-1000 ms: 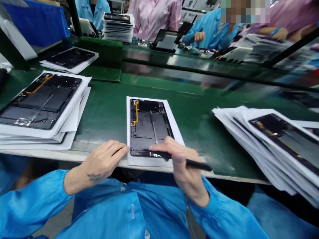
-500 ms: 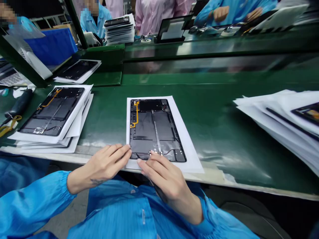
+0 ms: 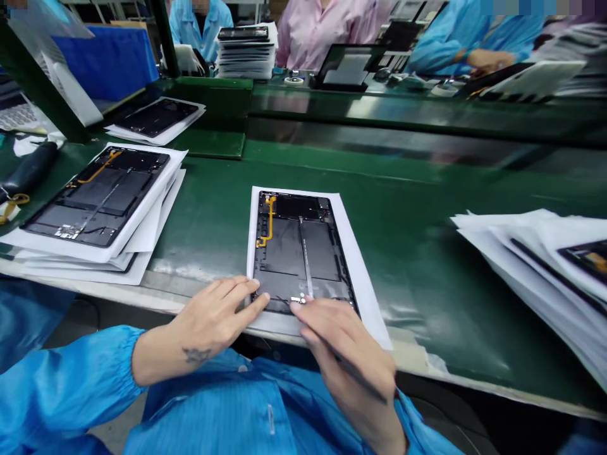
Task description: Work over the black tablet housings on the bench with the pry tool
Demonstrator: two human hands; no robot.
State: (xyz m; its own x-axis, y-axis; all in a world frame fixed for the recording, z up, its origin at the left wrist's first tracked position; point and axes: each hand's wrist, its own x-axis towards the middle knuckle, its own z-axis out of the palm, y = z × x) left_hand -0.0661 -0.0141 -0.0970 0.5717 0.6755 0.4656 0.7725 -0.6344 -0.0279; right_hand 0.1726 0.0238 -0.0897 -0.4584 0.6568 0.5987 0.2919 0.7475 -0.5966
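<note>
An opened tablet housing (image 3: pixel 284 253) with an orange flex cable and a pale central strip lies on white paper (image 3: pixel 367 297) near the bench edge. My left hand (image 3: pixel 215 316) rests at the housing's lower left corner, fingers apart, holding nothing. At the bottom edge, right of it, my right hand (image 3: pixel 351 360) has its fingers closed round a thin dark tool (image 3: pixel 360 376) that runs back under the palm. Its fingertips are beside the small connectors (image 3: pixel 300 299) at the lower middle; the tool's tip is hidden.
Another housing (image 3: pixel 102 196) lies on stacked papers at left, with one more (image 3: pixel 159 117) behind. A dark-handled tool (image 3: pixel 31 167) is at far left. Paper-layered housings (image 3: pixel 535 253) stand at right. Across the green bench (image 3: pixel 408 189) are a blue bin (image 3: pixel 109 63) and several people.
The view has shifted. My left thumb or finger reaches further over the housing's corner, and my right hand has turned, showing more of the dark tool under it.
</note>
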